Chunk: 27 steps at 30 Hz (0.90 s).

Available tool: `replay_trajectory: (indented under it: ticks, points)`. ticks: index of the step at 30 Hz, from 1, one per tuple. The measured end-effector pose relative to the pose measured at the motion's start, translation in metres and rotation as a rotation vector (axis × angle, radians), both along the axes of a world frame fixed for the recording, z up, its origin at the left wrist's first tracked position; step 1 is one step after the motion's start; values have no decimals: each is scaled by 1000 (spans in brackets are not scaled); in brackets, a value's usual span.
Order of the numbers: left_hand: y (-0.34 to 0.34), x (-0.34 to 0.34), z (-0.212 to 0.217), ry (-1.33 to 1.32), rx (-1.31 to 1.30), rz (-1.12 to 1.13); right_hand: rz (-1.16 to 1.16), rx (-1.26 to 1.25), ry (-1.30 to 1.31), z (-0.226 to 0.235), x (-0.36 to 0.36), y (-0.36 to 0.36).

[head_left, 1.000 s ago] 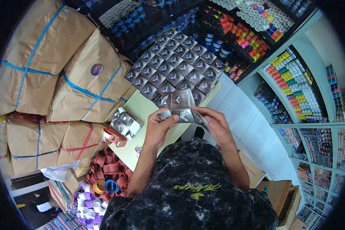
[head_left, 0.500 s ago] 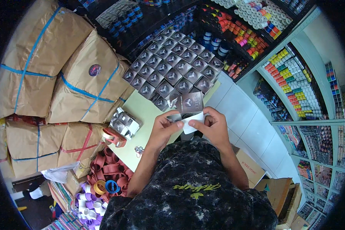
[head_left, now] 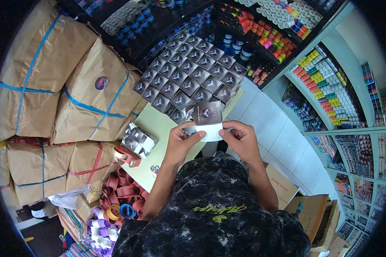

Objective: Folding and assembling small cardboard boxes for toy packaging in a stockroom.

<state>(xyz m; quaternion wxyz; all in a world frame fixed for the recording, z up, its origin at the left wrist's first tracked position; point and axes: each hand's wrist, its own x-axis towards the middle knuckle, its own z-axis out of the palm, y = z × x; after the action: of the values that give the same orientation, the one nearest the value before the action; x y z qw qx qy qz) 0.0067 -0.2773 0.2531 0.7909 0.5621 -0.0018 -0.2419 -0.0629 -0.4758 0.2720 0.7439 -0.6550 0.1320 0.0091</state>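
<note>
Block after block of dark picture-topped boxes [head_left: 188, 77] fills the far end of my worktop [head_left: 164, 132], packed edge to edge and reaching its right edge, with white floor tiles [head_left: 283, 115] beyond that side. Along the left edge lie a few silver boxes [head_left: 138, 140], and just nearer to me a red tape dispenser [head_left: 128, 156] sits right at that same edge. A small dark-and-white item [head_left: 155, 170], too small for me to make out, lies on the bare surface close to my left forearm. Off the left edge, brown paper parcels [head_left: 92, 90] bound with blue and red straps stand close by, and below them is a heap of reddish rings [head_left: 122, 188] with a blue ring [head_left: 127, 210] and a yellow one among them. Shelves of coloured spools [head_left: 321, 90] curve up on my right, and cardboard cartons [head_left: 313, 214] stand near my right elbow. The box I am handling [head_left: 206, 115] is over the right edge of the worktop, in front of the nearest packed boxes and hiding part of them; its dark printed panel is up and a white flap [head_left: 211, 132] faces me. My left hand [head_left: 182, 143] pinches its left side, thumb on the flap and the other fingers curled behind; my right hand [head_left: 241, 141] pinches the flap's right end, fingers nearly together around the thin card.
</note>
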Motion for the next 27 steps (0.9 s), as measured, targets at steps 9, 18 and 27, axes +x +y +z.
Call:
replay_trajectory:
  ticks: [9, 18, 27]
  points:
    - [2, 0, -5, 19, 69, -136, -141, -139, -130, -19, 1, 7]
    - [1, 0, -4, 160, -217, -31, -340, -180, -253, -16, 4, 11]
    - [-3, -3, -4, 173, -220, 88, -212, -446, -491, 3, 3, 12]
